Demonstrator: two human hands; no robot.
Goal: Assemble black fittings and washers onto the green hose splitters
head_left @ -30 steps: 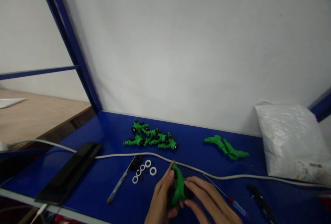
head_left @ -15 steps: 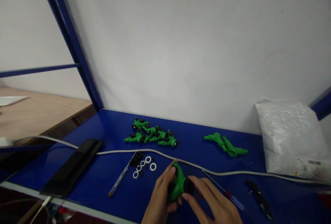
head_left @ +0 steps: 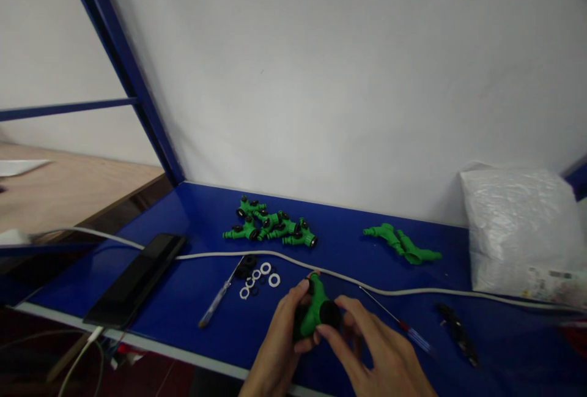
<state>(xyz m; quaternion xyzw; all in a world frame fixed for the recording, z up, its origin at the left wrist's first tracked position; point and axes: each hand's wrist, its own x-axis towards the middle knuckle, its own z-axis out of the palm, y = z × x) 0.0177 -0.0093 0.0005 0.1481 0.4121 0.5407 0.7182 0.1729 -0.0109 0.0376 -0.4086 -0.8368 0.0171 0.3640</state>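
Observation:
A green plastic Y-shaped hose connector is held over the front of the blue table. My left hand wraps round its left side, with a black part showing by the thumb. My right hand pinches the black round end piece on the connector's right side between thumb and fingers. Just left of my hands lie several white ring washers and small black rings. A screwdriver with a clear handle rests beside them, its tip near some black round parts.
Several green connectors with black valves are grouped at the back; two plain green bodies lie right of them. A pale cable crosses the table. Also there: a black flat device, a second screwdriver, black parts, a white plastic bag.
The view has shifted slightly, so the table's things sit higher in the picture. Both hands keep hold of the connector, and its black end faces the camera a little more.

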